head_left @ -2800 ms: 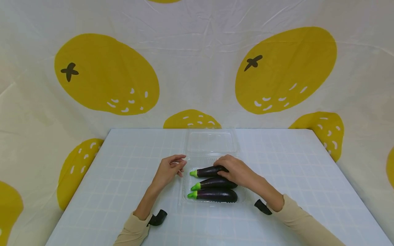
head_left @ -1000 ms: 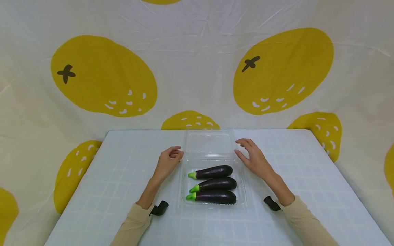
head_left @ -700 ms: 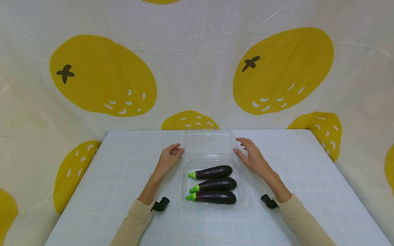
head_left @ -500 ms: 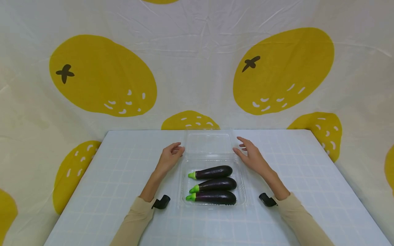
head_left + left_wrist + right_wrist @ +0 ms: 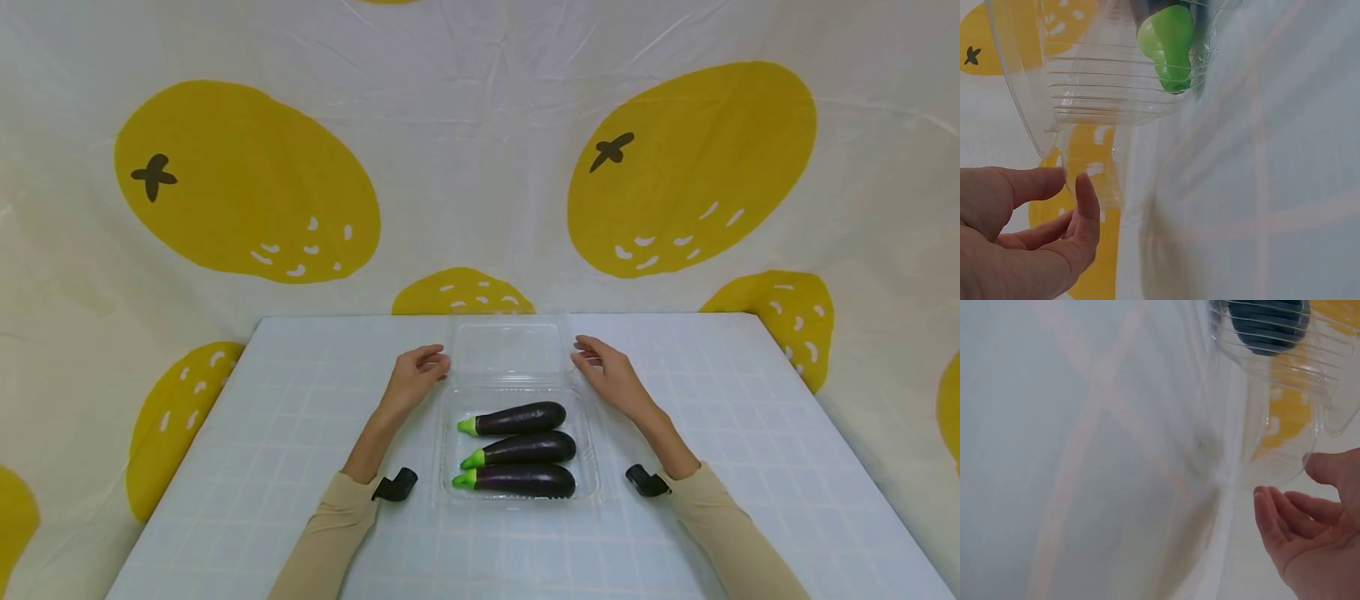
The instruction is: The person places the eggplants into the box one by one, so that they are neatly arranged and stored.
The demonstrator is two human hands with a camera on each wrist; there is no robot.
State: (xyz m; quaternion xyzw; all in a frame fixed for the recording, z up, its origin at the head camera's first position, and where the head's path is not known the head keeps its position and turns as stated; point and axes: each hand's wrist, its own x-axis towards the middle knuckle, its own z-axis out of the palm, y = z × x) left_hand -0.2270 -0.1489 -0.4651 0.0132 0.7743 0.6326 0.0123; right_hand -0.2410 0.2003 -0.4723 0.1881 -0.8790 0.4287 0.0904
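A clear hinged plastic container (image 5: pixel 592 487) stands on the table with its lid (image 5: pixel 510 348) folded back. Inside its base, three dark purple eggplants (image 5: pixel 525 450) with green stem ends lie side by side, stems to the left. My left hand (image 5: pixel 412 379) is at the lid's left edge; in the left wrist view, thumb and a fingertip pinch the thin rim (image 5: pixel 1069 178). At the lid's right edge, the thumb of my right hand (image 5: pixel 615 382) touches the rim, while its bent fingers (image 5: pixel 1272 519) stand apart from the thumb in the right wrist view.
The table (image 5: pixel 315 400) has a pale checked cover. Behind it hangs a white curtain (image 5: pixel 480 167) printed with big yellow fruit. A black wrist camera (image 5: pixel 397 485) sits at the left cuff and another camera (image 5: pixel 647 481) at the right cuff.
My right hand has let go of the rear eggplant and moved back to the lid's right edge. The left hand has shifted slightly back along the left side. Lately the right fingers have drawn inward.
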